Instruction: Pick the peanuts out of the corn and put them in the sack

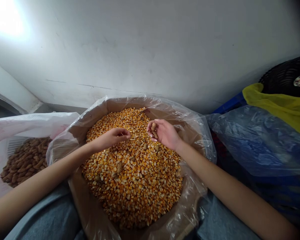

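Your right grip (163, 133) curls half closed around brown oval nuts (153, 127), above yellow-orange dried corn kernels (132, 183) heaped in a brown cardboard box (120, 105) lined with clear plastic (198, 140). Your left grip (112, 138) is closed, fingertips pinched; you cannot tell on what. A lone brown nut (119, 168) lies nearer that hand. Left of the box, a white plastic sack (27, 123) holds similar nuts; its barcode (15, 146) is unreadable.

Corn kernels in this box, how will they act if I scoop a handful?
The dried corn kernels look hard and smooth, so they likely slip between the fingers. Being small and loose in the heap, they would probably roll and slide back when pushed.
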`<state>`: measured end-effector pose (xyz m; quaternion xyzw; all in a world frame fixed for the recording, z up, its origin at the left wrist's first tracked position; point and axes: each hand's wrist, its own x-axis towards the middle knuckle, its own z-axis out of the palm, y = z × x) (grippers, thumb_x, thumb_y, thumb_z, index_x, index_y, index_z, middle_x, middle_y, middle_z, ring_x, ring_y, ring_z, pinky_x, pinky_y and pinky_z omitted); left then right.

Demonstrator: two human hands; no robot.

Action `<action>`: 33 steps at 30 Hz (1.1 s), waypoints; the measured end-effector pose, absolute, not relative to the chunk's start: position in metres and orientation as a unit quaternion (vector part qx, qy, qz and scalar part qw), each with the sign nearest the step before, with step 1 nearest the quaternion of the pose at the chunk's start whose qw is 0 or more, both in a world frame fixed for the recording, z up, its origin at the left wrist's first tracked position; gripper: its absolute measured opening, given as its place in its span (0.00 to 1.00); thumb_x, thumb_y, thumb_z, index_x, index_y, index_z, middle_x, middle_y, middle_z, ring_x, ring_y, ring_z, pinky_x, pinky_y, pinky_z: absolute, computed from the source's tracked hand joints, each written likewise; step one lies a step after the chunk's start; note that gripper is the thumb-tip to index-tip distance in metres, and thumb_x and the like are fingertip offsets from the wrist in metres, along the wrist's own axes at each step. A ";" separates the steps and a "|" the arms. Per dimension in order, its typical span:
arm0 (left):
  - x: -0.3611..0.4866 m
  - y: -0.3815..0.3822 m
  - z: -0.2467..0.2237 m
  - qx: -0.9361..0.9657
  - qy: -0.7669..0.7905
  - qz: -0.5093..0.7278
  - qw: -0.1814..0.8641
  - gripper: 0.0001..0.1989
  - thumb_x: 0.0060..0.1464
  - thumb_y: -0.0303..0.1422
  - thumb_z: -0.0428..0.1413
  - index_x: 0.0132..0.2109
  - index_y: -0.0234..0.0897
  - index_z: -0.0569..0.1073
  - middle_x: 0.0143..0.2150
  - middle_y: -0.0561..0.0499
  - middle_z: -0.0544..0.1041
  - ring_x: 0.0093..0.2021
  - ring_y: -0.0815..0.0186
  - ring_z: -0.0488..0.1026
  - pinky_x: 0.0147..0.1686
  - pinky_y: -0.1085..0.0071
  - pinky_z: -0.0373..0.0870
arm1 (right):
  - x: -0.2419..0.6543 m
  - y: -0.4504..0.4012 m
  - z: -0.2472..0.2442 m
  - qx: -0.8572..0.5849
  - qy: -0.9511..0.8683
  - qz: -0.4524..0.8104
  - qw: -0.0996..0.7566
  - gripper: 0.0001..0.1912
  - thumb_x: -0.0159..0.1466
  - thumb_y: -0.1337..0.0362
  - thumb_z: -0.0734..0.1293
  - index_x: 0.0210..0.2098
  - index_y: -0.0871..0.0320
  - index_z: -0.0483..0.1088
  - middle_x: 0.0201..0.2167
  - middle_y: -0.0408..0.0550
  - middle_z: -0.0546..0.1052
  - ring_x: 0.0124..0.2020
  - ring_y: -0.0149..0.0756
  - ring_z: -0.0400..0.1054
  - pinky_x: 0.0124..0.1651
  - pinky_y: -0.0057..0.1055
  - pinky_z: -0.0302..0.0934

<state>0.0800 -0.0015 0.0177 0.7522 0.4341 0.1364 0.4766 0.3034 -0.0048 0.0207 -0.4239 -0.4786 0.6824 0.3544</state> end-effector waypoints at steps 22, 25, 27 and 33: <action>0.079 -0.009 0.017 0.922 0.284 -0.090 0.247 0.16 0.49 0.39 0.50 0.47 0.48 0.66 0.38 0.54 0.73 0.36 0.67 0.69 0.33 0.76 0.58 | 0.303 -0.003 0.017 -0.372 -0.343 0.801 0.321 0.07 0.50 0.62 0.55 0.23 0.59 0.59 0.24 0.43 0.64 0.20 0.26 0.55 0.18 0.22 0.46; 0.082 -0.009 0.019 0.908 0.297 -0.071 0.286 0.13 0.50 0.40 0.48 0.43 0.46 0.69 0.37 0.54 0.74 0.35 0.68 0.69 0.32 0.76 0.58 | 0.302 -0.001 0.017 -0.382 -0.317 0.795 0.348 0.11 0.52 0.57 0.57 0.26 0.59 0.60 0.25 0.43 0.65 0.21 0.26 0.57 0.18 0.22 0.46; 0.084 -0.010 0.024 0.879 0.329 -0.027 0.345 0.14 0.51 0.43 0.47 0.40 0.42 0.70 0.34 0.54 0.73 0.32 0.69 0.68 0.32 0.76 0.59 | 0.301 0.000 0.013 -0.430 -0.342 0.755 0.357 0.14 0.52 0.53 0.59 0.24 0.59 0.58 0.22 0.41 0.63 0.19 0.24 0.55 0.17 0.21 0.44; 0.086 -0.011 0.030 0.673 0.437 0.159 0.575 0.16 0.49 0.44 0.48 0.35 0.36 0.69 0.24 0.56 0.63 0.22 0.75 0.58 0.20 0.79 0.54 | 0.297 -0.004 -0.009 -0.607 -0.660 0.402 0.185 0.10 0.52 0.58 0.62 0.29 0.58 0.67 0.22 0.43 0.68 0.22 0.28 0.60 0.26 0.25 0.52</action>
